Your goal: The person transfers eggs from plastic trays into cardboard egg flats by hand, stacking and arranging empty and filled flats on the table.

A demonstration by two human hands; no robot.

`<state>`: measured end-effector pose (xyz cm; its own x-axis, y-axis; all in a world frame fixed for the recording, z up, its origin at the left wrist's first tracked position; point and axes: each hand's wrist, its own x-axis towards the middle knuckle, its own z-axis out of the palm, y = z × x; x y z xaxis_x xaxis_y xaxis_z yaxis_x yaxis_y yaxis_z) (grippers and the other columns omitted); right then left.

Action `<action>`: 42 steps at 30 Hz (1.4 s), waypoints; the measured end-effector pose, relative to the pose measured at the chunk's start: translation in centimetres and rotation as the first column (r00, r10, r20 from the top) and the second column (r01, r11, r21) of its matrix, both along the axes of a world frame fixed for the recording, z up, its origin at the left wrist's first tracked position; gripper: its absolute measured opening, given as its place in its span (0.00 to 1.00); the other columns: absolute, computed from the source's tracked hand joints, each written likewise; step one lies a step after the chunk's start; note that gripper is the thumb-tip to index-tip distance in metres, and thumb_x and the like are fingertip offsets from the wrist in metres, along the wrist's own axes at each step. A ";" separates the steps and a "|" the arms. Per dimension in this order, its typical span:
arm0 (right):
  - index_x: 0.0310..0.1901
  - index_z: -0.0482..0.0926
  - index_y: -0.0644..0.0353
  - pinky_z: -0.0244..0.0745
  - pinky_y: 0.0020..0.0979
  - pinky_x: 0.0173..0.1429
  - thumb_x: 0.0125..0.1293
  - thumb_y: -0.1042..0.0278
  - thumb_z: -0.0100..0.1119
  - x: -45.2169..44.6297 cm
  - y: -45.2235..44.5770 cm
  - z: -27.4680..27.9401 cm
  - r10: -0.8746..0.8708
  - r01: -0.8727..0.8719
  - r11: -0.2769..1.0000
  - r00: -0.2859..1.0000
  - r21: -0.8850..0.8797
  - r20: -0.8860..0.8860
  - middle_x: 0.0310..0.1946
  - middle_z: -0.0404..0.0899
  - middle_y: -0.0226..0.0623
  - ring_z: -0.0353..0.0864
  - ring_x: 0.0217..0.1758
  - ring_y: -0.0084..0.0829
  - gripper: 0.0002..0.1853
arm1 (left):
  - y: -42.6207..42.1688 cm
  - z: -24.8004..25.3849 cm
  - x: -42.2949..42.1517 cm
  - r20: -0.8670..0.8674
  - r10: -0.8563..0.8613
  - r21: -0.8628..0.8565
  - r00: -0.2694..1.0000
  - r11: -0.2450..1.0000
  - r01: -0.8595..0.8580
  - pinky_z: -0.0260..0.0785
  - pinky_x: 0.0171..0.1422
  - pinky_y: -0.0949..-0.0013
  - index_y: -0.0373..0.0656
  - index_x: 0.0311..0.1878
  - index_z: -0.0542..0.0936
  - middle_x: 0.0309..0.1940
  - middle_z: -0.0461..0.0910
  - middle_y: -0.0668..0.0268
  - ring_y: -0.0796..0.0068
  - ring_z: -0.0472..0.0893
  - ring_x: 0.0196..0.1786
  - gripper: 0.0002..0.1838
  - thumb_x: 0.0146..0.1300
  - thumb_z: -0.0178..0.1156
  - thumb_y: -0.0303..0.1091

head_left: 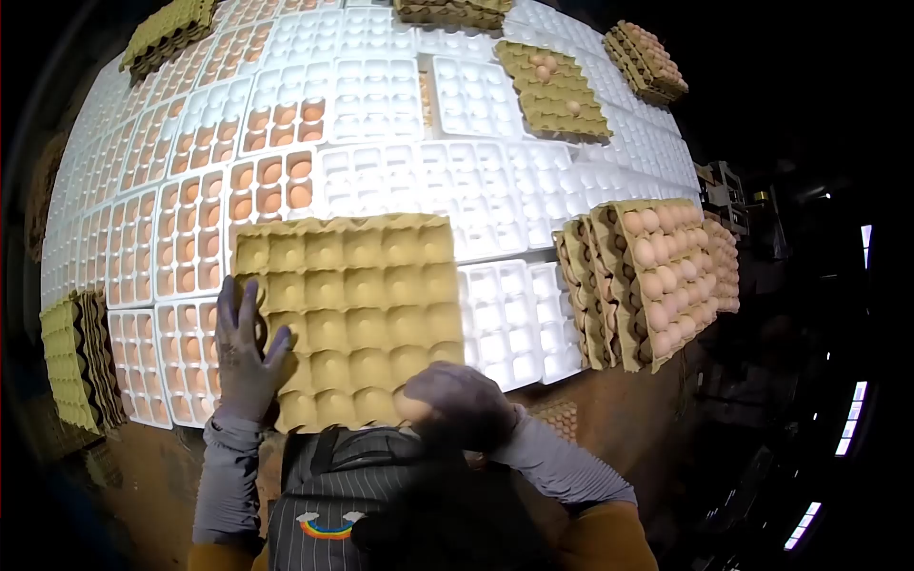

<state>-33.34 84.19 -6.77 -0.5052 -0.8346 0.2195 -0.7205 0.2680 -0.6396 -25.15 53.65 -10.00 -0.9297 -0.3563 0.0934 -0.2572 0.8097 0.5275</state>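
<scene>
An egg tray of yellowish pulp, its cups bare, lies in front of me on top of white plastic trays. My left hand, gloved, rests on its left edge with fingers spread and thumb over the cups. At the tray's near right corner is my right hand, blurred and curled round a brown egg. Part of that egg shows past the fingers; the rest is hidden in the hand.
White plastic trays cover the table, those at left holding brown eggs. A stack of filled pulp trays stands at right. More pulp trays are at left, and another at the back carries a few eggs.
</scene>
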 end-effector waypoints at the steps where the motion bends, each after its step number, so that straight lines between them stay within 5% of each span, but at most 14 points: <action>1: 0.62 0.72 0.55 0.80 0.39 0.60 0.68 0.61 0.60 -0.8 0.9 0.2 -0.050 0.088 0.987 0.964 -0.137 0.262 0.48 0.80 0.39 0.81 0.51 0.38 0.23 | 0.2 0.1 0.0 -0.001 0.011 0.005 1.000 1.000 -0.011 0.55 0.79 0.52 0.50 0.78 0.61 0.78 0.52 0.49 0.47 0.56 0.79 0.40 0.63 0.66 0.31; 3: 0.68 0.64 0.64 0.86 0.34 0.49 0.69 0.68 0.59 -5.7 1.5 0.1 -0.037 0.520 0.839 0.352 -0.163 0.935 0.50 0.77 0.49 0.85 0.41 0.40 0.29 | 0.4 0.3 -0.1 0.023 0.018 0.000 1.000 1.000 -0.018 0.56 0.79 0.55 0.50 0.77 0.62 0.79 0.52 0.52 0.50 0.56 0.79 0.39 0.64 0.65 0.29; 5: 0.70 0.61 0.65 0.86 0.33 0.52 0.66 0.73 0.60 -13.1 0.5 -1.0 0.127 0.816 0.528 0.199 -0.236 0.972 0.51 0.76 0.52 0.84 0.43 0.37 0.31 | 0.6 0.1 -0.2 0.014 0.040 0.029 0.999 0.999 -0.041 0.56 0.79 0.55 0.50 0.77 0.63 0.79 0.52 0.54 0.52 0.55 0.80 0.38 0.64 0.64 0.28; 9: 0.66 0.65 0.55 0.83 0.45 0.62 0.67 0.74 0.61 -30.8 0.3 -10.3 0.218 0.927 -0.048 0.373 -0.372 0.902 0.51 0.75 0.50 0.82 0.50 0.44 0.27 | 0.4 -0.1 0.0 0.018 0.036 0.033 0.999 0.999 -0.037 0.55 0.80 0.54 0.50 0.77 0.63 0.80 0.52 0.55 0.51 0.54 0.80 0.39 0.62 0.63 0.27; 12: 0.69 0.62 0.54 0.81 0.42 0.60 0.68 0.71 0.60 -42.3 2.9 -15.7 0.225 0.877 -0.176 0.479 -0.448 0.849 0.55 0.74 0.49 0.81 0.52 0.42 0.29 | 0.6 0.3 -0.3 0.045 0.051 0.048 0.998 0.997 -0.053 0.55 0.80 0.54 0.49 0.77 0.62 0.80 0.51 0.55 0.51 0.53 0.81 0.39 0.62 0.63 0.26; 15: 0.73 0.59 0.50 0.78 0.43 0.61 0.71 0.69 0.57 -48.6 4.3 -22.3 0.385 0.928 -0.099 0.368 -0.359 0.846 0.59 0.73 0.48 0.79 0.55 0.41 0.31 | 0.7 0.4 -0.4 0.071 0.061 0.077 0.996 0.995 -0.066 0.54 0.80 0.55 0.49 0.77 0.61 0.80 0.50 0.56 0.52 0.52 0.81 0.39 0.62 0.62 0.26; 17: 0.76 0.58 0.50 0.72 0.45 0.68 0.70 0.73 0.56 -40.1 0.8 -16.2 0.246 0.805 -0.056 0.584 -0.590 0.773 0.64 0.70 0.45 0.74 0.65 0.44 0.34 | 0.8 0.4 -0.2 0.049 0.071 0.133 0.996 0.988 -0.077 0.53 0.80 0.56 0.47 0.79 0.58 0.80 0.51 0.57 0.54 0.52 0.81 0.42 0.62 0.63 0.25; 22: 0.72 0.61 0.68 0.66 0.32 0.73 0.72 0.71 0.55 -20.0 -0.6 -10.4 -0.142 0.747 0.597 0.458 -0.293 0.878 0.68 0.69 0.48 0.69 0.72 0.37 0.29 | -1.6 0.0 2.7 0.055 0.180 0.425 0.982 0.886 -0.186 0.50 0.81 0.60 0.45 0.80 0.53 0.81 0.52 0.59 0.61 0.52 0.82 0.40 0.69 0.58 0.31; 25: 0.74 0.56 0.68 0.60 0.38 0.77 0.73 0.73 0.51 -9.0 2.5 -12.0 -0.354 0.548 0.825 0.689 -0.136 0.633 0.70 0.65 0.55 0.67 0.73 0.44 0.30 | -2.6 -0.7 6.0 0.187 0.150 0.556 0.971 0.799 -0.230 0.50 0.79 0.66 0.41 0.81 0.49 0.81 0.52 0.57 0.63 0.55 0.81 0.37 0.76 0.51 0.41; 29: 0.76 0.53 0.66 0.63 0.36 0.73 0.70 0.72 0.52 -0.4 0.1 -4.5 -0.292 0.548 0.823 0.631 -0.147 0.719 0.70 0.64 0.50 0.65 0.72 0.41 0.35 | 0.5 3.4 5.6 0.253 0.100 0.709 0.962 0.658 -0.255 0.51 0.78 0.66 0.37 0.80 0.47 0.77 0.57 0.49 0.61 0.58 0.79 0.40 0.76 0.53 0.46; 35: 0.76 0.51 0.67 0.73 0.34 0.63 0.68 0.72 0.49 1.1 -5.8 3.6 -0.169 0.624 0.741 0.533 -0.249 0.829 0.66 0.69 0.49 0.77 0.60 0.37 0.36 | -4.4 6.2 10.4 -0.474 0.389 0.760 0.790 0.634 0.144 0.45 0.82 0.59 0.39 0.81 0.42 0.80 0.50 0.53 0.61 0.52 0.81 0.45 0.72 0.60 0.40; 39: 0.76 0.51 0.68 0.72 0.36 0.65 0.76 0.67 0.46 5.9 -17.7 4.2 -0.129 0.546 0.723 0.708 -0.423 0.695 0.69 0.64 0.50 0.75 0.62 0.39 0.32 | -4.8 5.5 13.8 -0.493 0.700 0.834 0.516 0.549 0.053 0.43 0.83 0.53 0.39 0.80 0.33 0.82 0.34 0.53 0.56 0.40 0.83 0.54 0.69 0.65 0.39; 40: 0.75 0.51 0.69 0.70 0.36 0.67 0.76 0.67 0.47 7.6 -21.0 4.1 -0.122 0.535 0.727 0.719 -0.432 0.684 0.71 0.61 0.49 0.72 0.65 0.39 0.31 | -4.7 4.2 15.0 -0.380 0.651 0.650 0.657 0.693 -0.311 0.49 0.81 0.50 0.44 0.81 0.34 0.81 0.40 0.56 0.57 0.50 0.81 0.65 0.58 0.72 0.57; 42: 0.78 0.48 0.66 0.72 0.28 0.58 0.75 0.70 0.49 10.4 -26.2 2.6 -0.074 0.398 0.857 0.724 -0.328 0.686 0.65 0.67 0.40 0.75 0.55 0.31 0.35 | -4.9 3.0 15.5 -0.478 0.778 0.660 0.407 0.624 -0.418 0.49 0.81 0.54 0.40 0.80 0.47 0.79 0.45 0.51 0.54 0.53 0.80 0.50 0.64 0.68 0.42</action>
<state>-22.90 57.99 -4.19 -0.8217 -0.5656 0.0698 -0.0548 -0.0435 -0.9976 -9.67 48.71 -7.03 -0.1539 -0.9522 0.2638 -0.0149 0.2692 0.9630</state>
